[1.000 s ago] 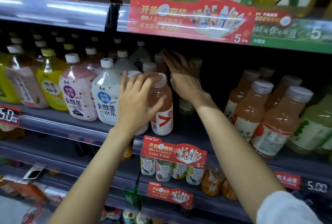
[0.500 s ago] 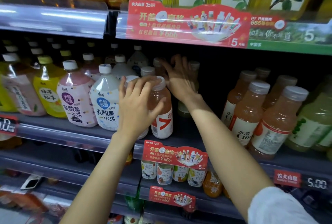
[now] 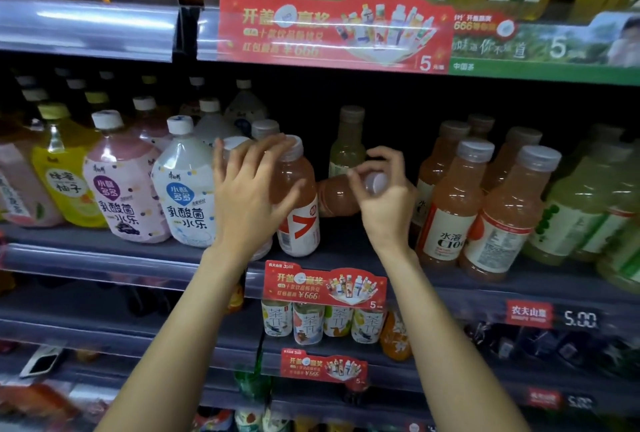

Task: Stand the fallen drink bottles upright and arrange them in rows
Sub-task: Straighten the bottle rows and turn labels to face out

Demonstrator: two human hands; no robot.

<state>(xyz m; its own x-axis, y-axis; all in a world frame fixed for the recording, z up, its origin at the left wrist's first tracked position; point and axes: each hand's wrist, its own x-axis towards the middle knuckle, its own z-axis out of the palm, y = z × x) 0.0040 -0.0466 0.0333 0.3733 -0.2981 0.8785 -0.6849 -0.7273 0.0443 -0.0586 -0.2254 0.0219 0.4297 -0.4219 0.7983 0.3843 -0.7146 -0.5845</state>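
An upright pink drink bottle (image 3: 298,209) with a red-and-white label stands at the middle of the shelf (image 3: 104,255). My left hand (image 3: 249,196) rests against its left side and neck, fingers spread. Just behind it on the right a second pink bottle (image 3: 337,197) lies tilted on its side, cap towards me. My right hand (image 3: 384,196) grips that fallen bottle by its white cap and neck. A pale yellow-green bottle (image 3: 348,144) stands upright deeper in the shelf behind them.
Fat white and pink yoghurt-drink bottles (image 3: 180,185) and a yellow one (image 3: 60,168) stand in rows on the left. Orange-pink bottles (image 3: 485,206) and greenish bottles (image 3: 581,209) stand on the right. A red promo tag (image 3: 323,286) hangs below; the upper shelf edge (image 3: 332,29) overhangs.
My right hand has come forward out of the back of the shelf, drawing a fallen pink bottle by its cap. My left hand stays on the upright bottle.
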